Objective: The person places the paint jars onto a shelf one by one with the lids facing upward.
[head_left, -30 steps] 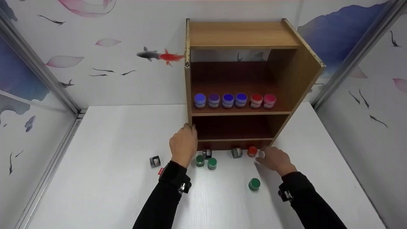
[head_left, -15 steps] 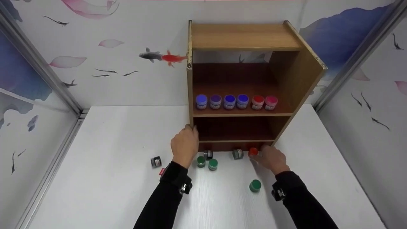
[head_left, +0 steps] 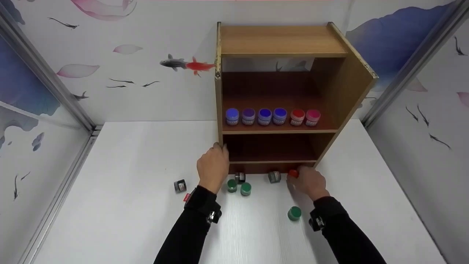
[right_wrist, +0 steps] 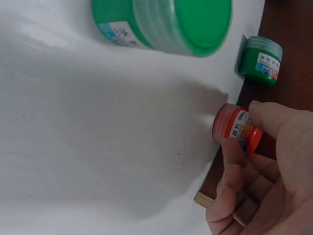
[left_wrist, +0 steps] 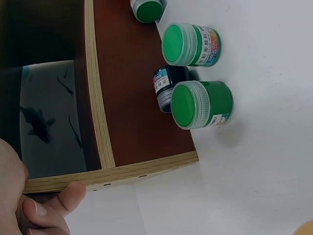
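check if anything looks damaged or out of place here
The cabinet has upper side edges that look chipped, with dark speckling. The leftmost dark jar lies tipped on the table, while six shelf jars stand upright. No spill shows.

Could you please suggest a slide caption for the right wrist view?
Right-hand grip on a red paint jar by a brown board, with two green jars also in view.

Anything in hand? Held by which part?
Right hand: red paint jar, pinched by its labelled side. Left hand: wooden shelf unit, gripped low on its left side panel.
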The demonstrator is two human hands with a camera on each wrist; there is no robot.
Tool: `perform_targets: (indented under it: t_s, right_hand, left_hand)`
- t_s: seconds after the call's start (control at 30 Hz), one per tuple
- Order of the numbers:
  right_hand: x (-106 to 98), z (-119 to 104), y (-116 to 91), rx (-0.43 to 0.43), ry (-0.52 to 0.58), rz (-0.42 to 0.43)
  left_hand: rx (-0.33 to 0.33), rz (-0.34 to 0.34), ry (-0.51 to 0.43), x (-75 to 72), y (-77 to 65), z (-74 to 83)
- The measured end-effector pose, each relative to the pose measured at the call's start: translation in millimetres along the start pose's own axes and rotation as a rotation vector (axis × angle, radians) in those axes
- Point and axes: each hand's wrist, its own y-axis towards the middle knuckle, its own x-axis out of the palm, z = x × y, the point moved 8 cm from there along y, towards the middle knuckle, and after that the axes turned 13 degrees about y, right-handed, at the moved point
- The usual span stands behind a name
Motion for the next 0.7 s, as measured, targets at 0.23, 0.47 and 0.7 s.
perform_targets:
  t_s: [0.23,0.47,0.7]
  right_hand:
    - [0.6,1.0,-3.1,-0.019,-0.039,-0.005]
    - [1.9,4.6,-3.1,-0.041,-0.080,-0.009]
    - [3.4,6.8,-3.2,-0.072,-0.061,-0.003]
  left_hand:
    - [0.004,-0.004,0.015,1.1,-0.1,0.1]
    - [-0.007,-0.017,-0.007,2.2,0.5,-1.5]
    - [-0.003,-0.001,-0.034,0.5,0.3,-0.5]
